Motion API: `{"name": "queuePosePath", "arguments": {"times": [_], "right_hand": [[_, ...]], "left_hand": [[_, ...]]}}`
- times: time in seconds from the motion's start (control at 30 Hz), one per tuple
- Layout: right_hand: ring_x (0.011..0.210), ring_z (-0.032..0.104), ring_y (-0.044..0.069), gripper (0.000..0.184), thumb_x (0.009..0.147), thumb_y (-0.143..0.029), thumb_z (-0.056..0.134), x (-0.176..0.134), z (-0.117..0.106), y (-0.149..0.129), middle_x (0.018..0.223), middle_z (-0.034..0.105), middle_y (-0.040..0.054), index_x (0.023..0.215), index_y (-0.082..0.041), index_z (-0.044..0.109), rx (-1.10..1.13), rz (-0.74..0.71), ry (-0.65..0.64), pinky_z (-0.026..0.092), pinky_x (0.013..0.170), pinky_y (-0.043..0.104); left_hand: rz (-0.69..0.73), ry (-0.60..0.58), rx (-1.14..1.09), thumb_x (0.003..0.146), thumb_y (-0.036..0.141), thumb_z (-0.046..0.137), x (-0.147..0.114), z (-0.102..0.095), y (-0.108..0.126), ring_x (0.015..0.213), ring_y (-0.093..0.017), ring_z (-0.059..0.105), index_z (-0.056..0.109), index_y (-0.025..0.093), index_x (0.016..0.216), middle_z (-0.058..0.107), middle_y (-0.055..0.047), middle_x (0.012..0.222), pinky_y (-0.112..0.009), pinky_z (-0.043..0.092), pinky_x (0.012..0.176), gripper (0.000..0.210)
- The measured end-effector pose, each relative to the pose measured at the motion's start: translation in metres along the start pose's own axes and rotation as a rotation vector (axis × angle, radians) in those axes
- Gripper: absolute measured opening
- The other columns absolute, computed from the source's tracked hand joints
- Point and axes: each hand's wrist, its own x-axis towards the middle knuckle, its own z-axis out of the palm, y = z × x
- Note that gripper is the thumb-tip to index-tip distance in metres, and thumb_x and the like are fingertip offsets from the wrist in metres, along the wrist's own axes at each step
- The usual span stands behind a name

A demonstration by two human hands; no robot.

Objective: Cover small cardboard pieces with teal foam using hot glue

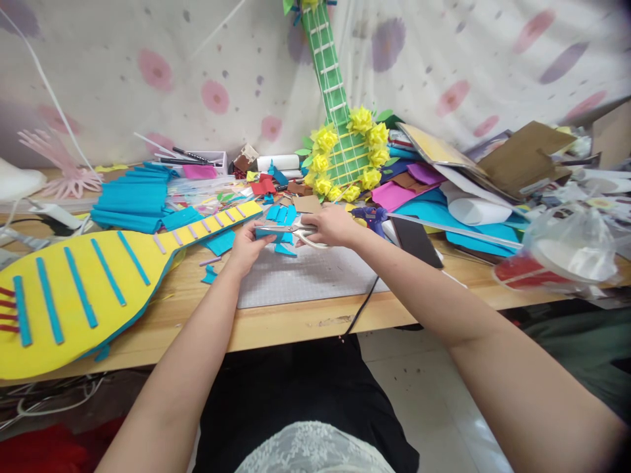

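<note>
My right hand [331, 226] is closed around the white handles of a pair of scissors [296, 228], whose blades point left. Pinched in my left hand [245, 246] is a small piece of blue paper [266, 232], right at the blades. Whether the blades are cutting into it, I cannot tell. Below both hands lies a grey cutting mat [305, 282], with blue scraps [284, 251] close under the scissors. To the left rests a yellow paper lute [93, 282] with blue strips across its body and a blue edge; its neck reaches almost to my left hand.
A green paper guitar [340, 98] with yellow flowers leans against the curtain at the back. Right of my hand are a blue glue gun [369, 217], a dark phone-like slab [417, 242] and a plastic-wrapped red tub [532, 263]. Folded blue crepe paper [131, 197] lies back left.
</note>
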Motion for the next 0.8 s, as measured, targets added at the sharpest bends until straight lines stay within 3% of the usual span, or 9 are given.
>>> {"name": "queuePosePath", "arguments": {"times": [0.17,0.3,0.4,0.47,0.67,0.73,0.8], "right_hand": [[0.069,0.05,0.017,0.048,0.07,-0.066,0.055,0.001,0.001,-0.001,0.069,0.06,0.0043,0.08,-0.02,0.064,0.192,0.135,0.052,0.024,0.059,0.027],[0.063,0.051,0.013,0.044,0.07,-0.061,0.059,0.006,0.003,-0.012,0.068,0.058,0.0021,0.078,-0.018,0.057,0.796,0.359,0.054,0.033,0.056,0.025],[0.06,0.054,0.012,0.041,0.067,-0.055,0.066,0.015,0.005,-0.027,0.07,0.061,0.0038,0.075,-0.016,0.053,1.249,0.386,-0.022,0.04,0.054,0.024],[0.06,0.054,0.012,0.038,0.063,-0.048,0.071,0.021,0.007,-0.037,0.07,0.062,0.0044,0.071,-0.016,0.053,1.396,0.384,-0.055,0.043,0.055,0.024],[0.052,0.05,0.009,0.025,0.058,-0.023,0.074,0.041,0.016,-0.047,0.056,0.055,-0.0027,0.064,-0.016,0.05,1.439,0.533,-0.002,0.041,0.051,0.022],[0.05,0.049,0.009,0.022,0.058,-0.015,0.07,0.045,0.017,-0.042,0.053,0.052,-0.0045,0.064,-0.016,0.05,1.382,0.555,-0.005,0.039,0.049,0.022],[0.05,0.048,0.008,0.022,0.057,-0.01,0.067,0.049,0.016,-0.035,0.052,0.05,-0.0056,0.064,-0.017,0.048,1.305,0.534,-0.016,0.037,0.048,0.021]], "left_hand": [[-0.004,0.047,0.019,0.055,0.029,0.076,0.001,0.0,0.0,0.077,-0.015,0.059,0.056,0.018,0.077,0.065,0.0,0.08,-0.032,0.047,0.078,0.031],[0.135,0.118,0.069,0.06,0.029,0.074,0.001,0.001,0.0,0.083,-0.017,0.061,0.05,0.019,0.07,0.064,-0.002,0.082,-0.034,0.047,0.081,0.028],[0.256,0.157,0.201,0.068,0.029,0.069,-0.002,0.002,0.0,0.086,-0.017,0.061,0.047,0.02,0.07,0.063,-0.003,0.086,-0.034,0.048,0.08,0.023],[0.322,0.187,0.325,0.071,0.026,0.066,-0.005,0.002,0.001,0.087,-0.017,0.059,0.048,0.02,0.071,0.062,-0.004,0.088,-0.032,0.049,0.078,0.019],[0.414,0.131,0.604,0.068,0.013,0.062,-0.008,0.001,0.002,0.094,-0.019,0.057,0.048,0.022,0.071,0.059,-0.004,0.093,-0.035,0.046,0.083,0.017],[0.422,0.068,0.649,0.065,0.016,0.067,-0.008,0.001,0.003,0.104,-0.022,0.054,0.051,0.022,0.08,0.058,-0.007,0.103,-0.039,0.043,0.091,0.022],[0.433,-0.022,0.68,0.061,0.022,0.073,-0.007,-0.001,0.003,0.119,-0.026,0.046,0.053,0.021,0.099,0.052,-0.01,0.12,-0.043,0.037,0.1,0.043]]}}
